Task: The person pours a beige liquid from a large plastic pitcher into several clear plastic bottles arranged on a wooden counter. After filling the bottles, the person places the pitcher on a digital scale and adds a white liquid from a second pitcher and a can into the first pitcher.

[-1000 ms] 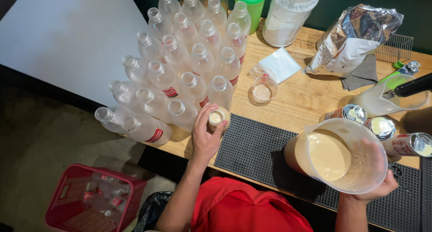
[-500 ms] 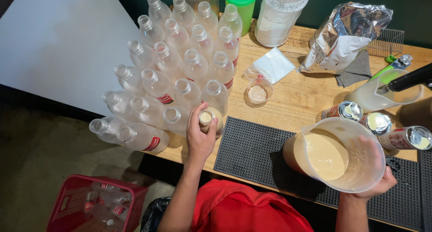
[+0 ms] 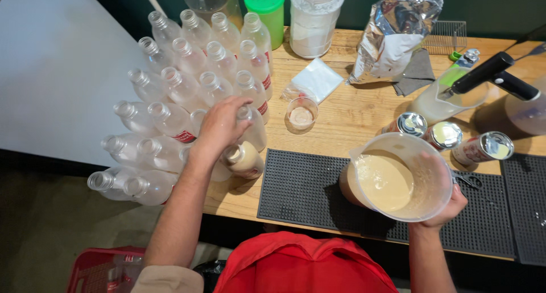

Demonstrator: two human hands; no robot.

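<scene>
At the far left, a crowd of empty clear plastic bottles (image 3: 187,88) stands upright and uncapped on the wooden bench (image 3: 352,114), mouths pointing up, packed touching one another. The left hand (image 3: 219,128) reaches into the near edge of this group, fingers curled down over the neck of one clear bottle; whether its grip is fully closed cannot be told. Just below the hand stands a filled bottle (image 3: 243,158) of beige liquid, upright, its long axis vertical and its open mouth pointing up. Near it, to the right, sits a small clear cup (image 3: 301,114). A black ribbed mat (image 3: 307,190) covers the front of the bench. Over it, the right hand (image 3: 449,199) wraps firmly around a translucent pitcher (image 3: 398,176) holding creamy beige liquid, open mouth up. Three opened tin cans (image 3: 446,135) stand just behind the pitcher.
</scene>
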